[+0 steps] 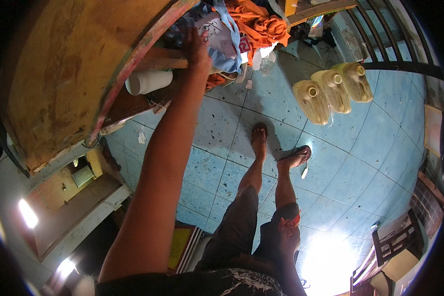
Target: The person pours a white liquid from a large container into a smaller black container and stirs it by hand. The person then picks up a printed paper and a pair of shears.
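Note:
My left arm stretches up and away to a heap of cloth at the top. There my left hand [197, 48] is at the edge of a pale, dark-speckled item [216, 33], its fingers slightly apart and partly blurred. Whether it touches that item I cannot tell. Light-blue cloth [230, 22] and crumpled orange cloth [259, 24] lie right beside it. Low down, close to my leg, my right hand [289, 238] is closed on a small red piece [295, 220], whose kind does not show.
A large wooden board [74, 64] with a red edge rises at the left. Under my left forearm lies a white plastic container [149, 82]. Three yellowish plastic jugs [338, 91] stand on blue floor tiles [222, 118]. Dark bars [385, 29] and a wooden chair [399, 234] are at the right.

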Demonstrator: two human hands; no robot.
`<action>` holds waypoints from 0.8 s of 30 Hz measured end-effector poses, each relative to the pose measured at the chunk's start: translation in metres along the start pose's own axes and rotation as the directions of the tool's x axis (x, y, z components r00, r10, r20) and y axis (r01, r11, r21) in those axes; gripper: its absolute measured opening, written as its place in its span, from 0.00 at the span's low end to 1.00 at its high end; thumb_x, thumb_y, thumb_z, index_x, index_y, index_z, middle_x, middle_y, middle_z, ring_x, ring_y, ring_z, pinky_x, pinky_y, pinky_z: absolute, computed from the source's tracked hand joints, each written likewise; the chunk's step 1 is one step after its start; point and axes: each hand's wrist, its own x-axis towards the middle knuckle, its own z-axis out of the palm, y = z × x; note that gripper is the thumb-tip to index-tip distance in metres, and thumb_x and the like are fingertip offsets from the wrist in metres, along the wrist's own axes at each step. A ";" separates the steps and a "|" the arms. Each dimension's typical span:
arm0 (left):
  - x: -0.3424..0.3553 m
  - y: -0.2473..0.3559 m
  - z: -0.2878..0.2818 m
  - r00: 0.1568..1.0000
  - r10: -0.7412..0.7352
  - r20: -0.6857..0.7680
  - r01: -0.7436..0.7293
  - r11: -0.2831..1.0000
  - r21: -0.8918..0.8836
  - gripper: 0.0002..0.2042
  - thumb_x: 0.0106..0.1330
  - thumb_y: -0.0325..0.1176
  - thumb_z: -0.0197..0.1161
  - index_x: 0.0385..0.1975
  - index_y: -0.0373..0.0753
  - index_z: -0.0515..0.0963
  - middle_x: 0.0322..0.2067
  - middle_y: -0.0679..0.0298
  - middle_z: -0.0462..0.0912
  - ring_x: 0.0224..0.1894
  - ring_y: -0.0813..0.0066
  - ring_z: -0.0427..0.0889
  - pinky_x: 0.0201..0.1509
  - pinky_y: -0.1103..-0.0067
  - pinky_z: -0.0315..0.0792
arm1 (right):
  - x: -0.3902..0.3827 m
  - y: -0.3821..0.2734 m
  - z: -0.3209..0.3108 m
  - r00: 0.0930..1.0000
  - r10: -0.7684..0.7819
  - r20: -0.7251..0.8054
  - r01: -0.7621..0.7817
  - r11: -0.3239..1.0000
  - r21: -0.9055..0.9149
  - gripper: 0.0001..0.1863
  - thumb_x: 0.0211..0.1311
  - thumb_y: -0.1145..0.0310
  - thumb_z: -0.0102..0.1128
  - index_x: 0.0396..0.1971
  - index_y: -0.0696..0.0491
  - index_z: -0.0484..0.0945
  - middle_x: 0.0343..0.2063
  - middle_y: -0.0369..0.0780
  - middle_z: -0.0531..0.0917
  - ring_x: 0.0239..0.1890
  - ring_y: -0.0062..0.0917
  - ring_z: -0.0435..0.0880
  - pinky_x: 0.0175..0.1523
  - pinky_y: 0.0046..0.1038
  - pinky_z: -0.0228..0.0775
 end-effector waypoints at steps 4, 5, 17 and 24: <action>-0.044 -0.013 0.007 0.992 -0.124 -0.013 0.124 0.986 0.114 0.23 0.72 0.41 0.50 0.64 0.39 0.60 0.54 0.59 0.71 0.50 0.66 0.80 0.50 0.70 0.70 | -0.001 0.000 0.000 1.000 0.010 0.015 -0.011 1.000 0.025 0.23 0.58 0.52 0.61 0.42 0.58 0.75 0.36 0.50 0.83 0.41 0.43 0.83 0.45 0.39 0.73; -0.050 -0.014 0.009 0.988 -0.153 -0.018 0.154 0.982 0.113 0.23 0.72 0.40 0.50 0.65 0.40 0.59 0.53 0.60 0.73 0.50 0.67 0.80 0.49 0.71 0.70 | 0.000 0.000 0.001 1.000 0.008 0.016 -0.008 0.999 0.032 0.23 0.58 0.52 0.61 0.42 0.58 0.75 0.36 0.49 0.83 0.41 0.43 0.84 0.45 0.39 0.73; -0.068 -0.034 -0.017 0.964 -0.261 0.037 0.247 0.944 0.218 0.24 0.70 0.42 0.54 0.63 0.39 0.63 0.51 0.58 0.73 0.46 0.70 0.82 0.45 0.72 0.71 | -0.002 -0.009 0.000 0.998 0.007 0.064 -0.011 0.998 0.060 0.22 0.58 0.55 0.62 0.43 0.58 0.75 0.37 0.47 0.83 0.42 0.39 0.84 0.46 0.37 0.74; -0.030 -0.013 0.051 0.858 0.456 0.236 -0.487 0.576 0.657 0.36 0.60 0.45 0.64 0.64 0.34 0.60 0.49 0.40 0.74 0.50 0.45 0.77 0.54 0.57 0.70 | -0.002 -0.012 0.004 0.998 0.031 0.058 -0.035 0.996 0.077 0.22 0.58 0.56 0.63 0.44 0.58 0.75 0.38 0.46 0.84 0.43 0.37 0.84 0.47 0.35 0.74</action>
